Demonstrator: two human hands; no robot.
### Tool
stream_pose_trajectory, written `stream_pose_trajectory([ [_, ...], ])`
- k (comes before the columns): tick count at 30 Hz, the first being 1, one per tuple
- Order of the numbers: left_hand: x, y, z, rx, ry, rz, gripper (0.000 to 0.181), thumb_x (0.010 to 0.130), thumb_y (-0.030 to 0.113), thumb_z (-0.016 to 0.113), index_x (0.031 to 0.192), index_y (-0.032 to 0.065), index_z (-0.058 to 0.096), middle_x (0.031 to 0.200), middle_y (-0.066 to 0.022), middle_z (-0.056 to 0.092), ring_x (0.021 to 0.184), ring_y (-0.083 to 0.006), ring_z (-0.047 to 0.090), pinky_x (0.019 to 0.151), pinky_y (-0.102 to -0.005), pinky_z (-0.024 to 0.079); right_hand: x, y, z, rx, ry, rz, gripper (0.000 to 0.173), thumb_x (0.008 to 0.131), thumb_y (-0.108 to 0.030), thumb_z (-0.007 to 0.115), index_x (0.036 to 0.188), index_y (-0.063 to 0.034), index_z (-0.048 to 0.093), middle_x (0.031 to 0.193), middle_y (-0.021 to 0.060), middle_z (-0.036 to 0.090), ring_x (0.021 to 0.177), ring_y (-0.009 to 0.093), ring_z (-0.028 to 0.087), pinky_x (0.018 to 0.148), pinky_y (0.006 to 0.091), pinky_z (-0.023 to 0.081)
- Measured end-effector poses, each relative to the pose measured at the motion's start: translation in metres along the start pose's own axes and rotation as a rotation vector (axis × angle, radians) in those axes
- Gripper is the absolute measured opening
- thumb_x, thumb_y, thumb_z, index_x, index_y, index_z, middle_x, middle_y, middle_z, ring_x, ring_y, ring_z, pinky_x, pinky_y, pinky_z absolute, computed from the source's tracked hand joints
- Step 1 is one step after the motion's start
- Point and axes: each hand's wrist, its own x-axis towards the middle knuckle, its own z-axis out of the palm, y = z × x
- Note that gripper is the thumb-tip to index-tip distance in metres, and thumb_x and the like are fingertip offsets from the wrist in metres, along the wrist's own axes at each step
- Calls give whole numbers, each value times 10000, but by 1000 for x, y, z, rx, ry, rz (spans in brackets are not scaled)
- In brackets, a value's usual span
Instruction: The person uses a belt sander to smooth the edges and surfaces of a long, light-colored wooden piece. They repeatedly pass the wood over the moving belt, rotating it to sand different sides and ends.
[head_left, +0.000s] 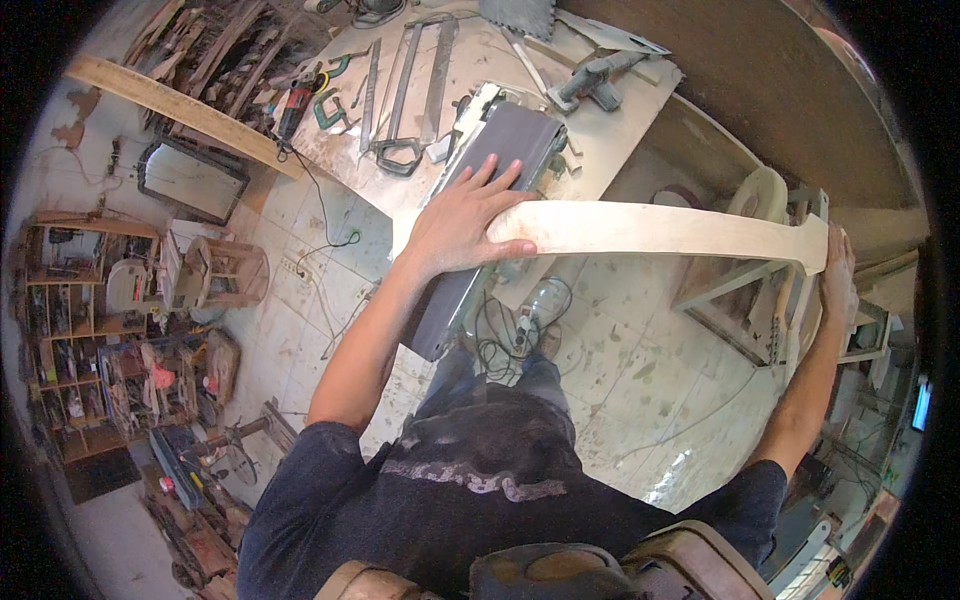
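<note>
A long, pale, curved wooden piece (645, 229) lies crosswise in front of me, its left part over the dark belt of a belt sander (517, 139). My left hand (469, 217) presses down on that left part, thumb and fingers spread across the wood. At the opposite end, my right hand (838, 270) grips the flared tip, with its palm against the end. The sander's belt runs on under my left forearm, and its lower end shows beside my legs. Whether the belt is turning cannot be told.
A dusty workbench (630, 139) bears a hacksaw (401, 150), an angle grinder (296, 109), green clamps (328, 112) and a grey power tool (596, 82). Cables (499, 345) lie near my feet. Wooden frames (727, 300) stand at right; shelves (71, 315) stand at left.
</note>
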Motion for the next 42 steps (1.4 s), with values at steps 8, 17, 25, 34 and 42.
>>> stream_pose_trajectory([
  [8, -27, -3, -1, -35, 25, -97, 738, 829, 666, 662, 1362, 158, 611, 1586, -155, 392, 1489, -402, 296, 1204, -499, 284, 39, -19, 20, -35, 30, -64, 563, 997, -115, 406, 1555, -149, 344, 1610, 88, 369, 1492, 351, 309, 1187, 509, 274],
  [17, -70, -50, -22, -97, 75, -184, 655, 884, 582, 651, 1381, 158, 605, 1541, -134, 461, 1426, -344, 423, 1119, -429, 411, 60, -98, -31, 30, 38, -141, 552, 929, -49, 461, 1472, -145, 458, 1493, 128, 511, 1430, 316, 412, 1174, 456, 308],
  [25, -115, -101, -37, -218, 109, -221, 585, 902, 501, 648, 1334, 107, 640, 1450, -127, 567, 1212, -316, 643, 988, -396, 509, 47, -177, -20, 109, 239, -74, 513, 959, -69, 435, 1464, -155, 469, 1491, 102, 517, 1394, 367, 447, 1171, 483, 326],
  [34, -194, -158, -65, -255, 91, -285, 668, 904, 591, 605, 1323, 72, 639, 1422, -192, 575, 1226, -366, 628, 996, -414, 502, 53, -290, -54, 60, 159, -71, 540, 979, -103, 432, 1518, -122, 412, 1546, 90, 461, 1438, 360, 405, 1186, 569, 292],
  [42, -264, -202, -83, -204, 89, -366, 689, 906, 587, 606, 1324, 40, 634, 1344, -213, 631, 1181, -358, 655, 1001, -415, 486, 51, -378, -85, 88, 181, -101, 545, 951, -89, 490, 1491, -79, 422, 1524, 124, 481, 1435, 369, 409, 1177, 570, 304],
])
